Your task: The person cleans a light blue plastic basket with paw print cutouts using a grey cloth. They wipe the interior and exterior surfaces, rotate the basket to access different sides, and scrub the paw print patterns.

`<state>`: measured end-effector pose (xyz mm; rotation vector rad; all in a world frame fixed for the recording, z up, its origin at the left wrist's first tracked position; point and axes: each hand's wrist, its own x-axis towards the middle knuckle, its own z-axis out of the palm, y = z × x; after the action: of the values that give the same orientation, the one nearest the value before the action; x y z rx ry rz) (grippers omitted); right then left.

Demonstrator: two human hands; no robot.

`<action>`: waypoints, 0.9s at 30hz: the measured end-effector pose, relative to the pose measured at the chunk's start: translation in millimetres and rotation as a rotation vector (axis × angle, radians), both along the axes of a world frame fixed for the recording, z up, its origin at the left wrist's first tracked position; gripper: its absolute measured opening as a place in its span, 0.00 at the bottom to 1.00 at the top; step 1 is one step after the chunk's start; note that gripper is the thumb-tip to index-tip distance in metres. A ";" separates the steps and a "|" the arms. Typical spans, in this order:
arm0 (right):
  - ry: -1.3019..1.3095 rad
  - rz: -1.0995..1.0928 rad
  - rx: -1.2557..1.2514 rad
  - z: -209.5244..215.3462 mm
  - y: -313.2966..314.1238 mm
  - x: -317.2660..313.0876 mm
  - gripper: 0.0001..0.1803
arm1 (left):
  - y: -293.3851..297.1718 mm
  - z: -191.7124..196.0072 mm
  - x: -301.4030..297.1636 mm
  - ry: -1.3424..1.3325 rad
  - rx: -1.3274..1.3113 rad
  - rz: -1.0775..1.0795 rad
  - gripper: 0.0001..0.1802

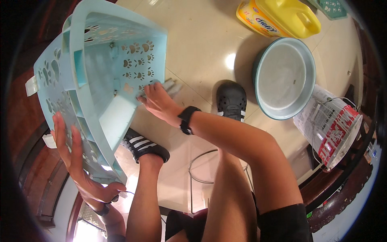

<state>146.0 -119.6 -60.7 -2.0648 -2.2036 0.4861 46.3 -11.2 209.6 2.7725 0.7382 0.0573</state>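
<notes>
A light blue plastic pet carrier half (139,70) with paw-shaped cutouts stands tilted at the left, its hollow side facing right. Against its outer wall rests my left hand (78,161), fingers spread and stretched, thumb apart near the lower corner. My right hand (159,101) is closed on a grey cloth (172,88) at the carrier's right edge. Part of the cloth sticks out beyond the fingers, and the rest is hidden under them. White latches (32,86) jut from the carrier's outer side.
A round blue basin (285,78) with cloudy water stands on the tiled floor at the right. Beside it are a white bucket (328,125) with a wire handle and a yellow jug (278,18). A green plastic piece (331,9) lies far right. Dark wooden furniture (36,161) borders the left.
</notes>
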 end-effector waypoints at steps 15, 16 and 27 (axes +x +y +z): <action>-0.069 -0.010 0.110 -12.4 28.7 -8.9 0.13 | 2.0 -5.0 -1.4 -0.021 -0.033 -0.018 0.67; -0.080 -0.022 0.096 -12.1 29.0 -16.3 0.13 | -1.8 -4.8 -2.5 -0.018 -0.028 -0.019 0.66; -0.027 -0.128 0.262 -13.7 -43.6 13.4 0.15 | -7.1 6.5 -5.0 0.018 -0.010 -0.030 0.65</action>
<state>159.5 -163.2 -74.4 -2.0640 -2.0063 0.1492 41.3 -18.3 216.1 2.7777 0.6986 0.0223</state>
